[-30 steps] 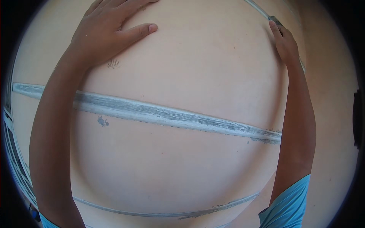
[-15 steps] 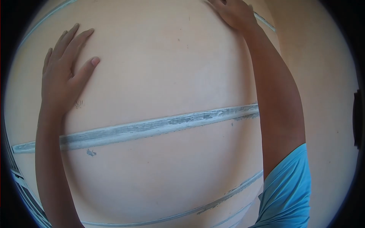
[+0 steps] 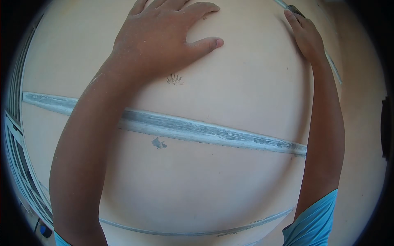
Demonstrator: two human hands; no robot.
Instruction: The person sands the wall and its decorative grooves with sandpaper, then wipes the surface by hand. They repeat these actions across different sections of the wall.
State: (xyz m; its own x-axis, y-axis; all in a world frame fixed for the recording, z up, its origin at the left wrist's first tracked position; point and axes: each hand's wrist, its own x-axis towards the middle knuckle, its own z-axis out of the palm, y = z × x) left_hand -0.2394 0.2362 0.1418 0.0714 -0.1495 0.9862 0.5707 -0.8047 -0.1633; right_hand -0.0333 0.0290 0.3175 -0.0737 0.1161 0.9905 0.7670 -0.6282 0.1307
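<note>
My left hand (image 3: 160,41) is open, fingers spread, over the cream wall (image 3: 254,74) at the upper left, with its fingertips near the top edge. Pale dust marks its wrist and forearm. Higher up on the right, my right hand (image 3: 308,39) closes around a small dark object (image 3: 296,11) at a pale strip line (image 3: 335,69). Only one end of that object shows, and I cannot tell its kind. Between the arms a grey-white band (image 3: 197,127), streaked and scuffed, crosses the wall behind my left forearm.
Dark scratch marks (image 3: 174,80) and a grey patch (image 3: 159,143) lie on either side of the band. Another narrow strip (image 3: 180,234) curves along the bottom. Slatted metal bars (image 3: 20,151) run down the left, with a blue thing (image 3: 45,231) below. A wall corner stands at right.
The view has tilted, so the band now slopes down to the right. My left hand appears farther right and larger. My right hand shows farther right, its dark object now in sight.
</note>
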